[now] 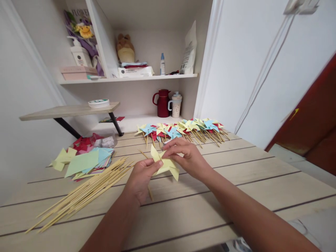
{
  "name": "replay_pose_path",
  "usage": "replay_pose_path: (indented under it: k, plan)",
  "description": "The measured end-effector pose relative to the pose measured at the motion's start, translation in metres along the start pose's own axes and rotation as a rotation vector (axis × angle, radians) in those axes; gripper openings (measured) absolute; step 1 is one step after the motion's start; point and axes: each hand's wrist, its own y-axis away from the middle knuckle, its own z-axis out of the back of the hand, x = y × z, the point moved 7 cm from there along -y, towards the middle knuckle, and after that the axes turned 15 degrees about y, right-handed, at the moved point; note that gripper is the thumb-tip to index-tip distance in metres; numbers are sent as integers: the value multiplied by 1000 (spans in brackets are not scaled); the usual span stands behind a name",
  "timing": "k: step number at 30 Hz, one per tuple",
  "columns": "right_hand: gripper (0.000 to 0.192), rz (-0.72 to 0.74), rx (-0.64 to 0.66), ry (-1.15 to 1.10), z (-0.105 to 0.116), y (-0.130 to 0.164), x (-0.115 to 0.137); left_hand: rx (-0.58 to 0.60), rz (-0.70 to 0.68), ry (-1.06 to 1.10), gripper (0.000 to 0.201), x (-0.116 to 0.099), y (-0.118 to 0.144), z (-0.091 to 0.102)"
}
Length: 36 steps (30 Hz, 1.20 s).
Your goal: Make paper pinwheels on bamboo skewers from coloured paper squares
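Left hand (140, 176) fingers pinch a bamboo stick (150, 193) and the yellow pinwheel (166, 163); right hand (187, 157) fingers close on its top, above the counter (236, 182). Risk: pressure may tear the paper or slip it off the stick. Loose skewers (84, 192) lie left, paper squares (86, 161) beyond, finished pinwheels (181, 128) behind; nothing obstructs.

Legible text: "FLOWER", white capitals, partly cut off, on the flower bouquet wrapping (80, 21) at the upper left shelf. Print on the white pouch (189, 49), the wipes pack (135, 71) and the pump bottle (79, 53) label is too small to read.
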Motion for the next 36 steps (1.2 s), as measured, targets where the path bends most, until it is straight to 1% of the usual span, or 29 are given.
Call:
replay_pose_path:
  k: [5, 9, 12, 15, 16, 19, 22, 26, 28, 33, 36]
  plan:
    - [21, 29, 26, 69, -4, 2, -1, -42, -21, 30, 32, -1, 0, 1]
    - [20, 27, 44, 68, -5, 1, 0, -53, -43, 38, 31, -1, 0, 3]
    - [19, -20, 35, 26, -2, 0, -1, -80, -91, -34, 30, -3, 0, 5]
    - [27, -84, 32, -14, 0, 0, -3, -112, -120, -104, 27, -6, 1, 5]
    - [27, -90, 37, -22, 0, -1, -4, -117, -121, -111, 27, -7, 1, 4]
    - [18, -73, 60, -43, -1, -1, -3, -124, -132, -109, 24, -9, 2, 2]
    - [16, -73, 105, -64, -3, -2, -3, -127, -157, -121, 24, -12, 3, 2]
    - [25, -60, 168, -61, -6, -4, -3, -143, -178, -157, 21, -13, 3, 3]
    - [24, -65, 178, -57, -7, -3, -4, -147, -180, -169, 19, -13, 3, 3]
    - [9, -110, 180, -39, -9, -1, -7, -136, -160, -250, 21, -11, 1, 2]
    - [12, -97, 178, -46, -10, 0, -5, -115, -163, -270, 24, -10, 0, 1]
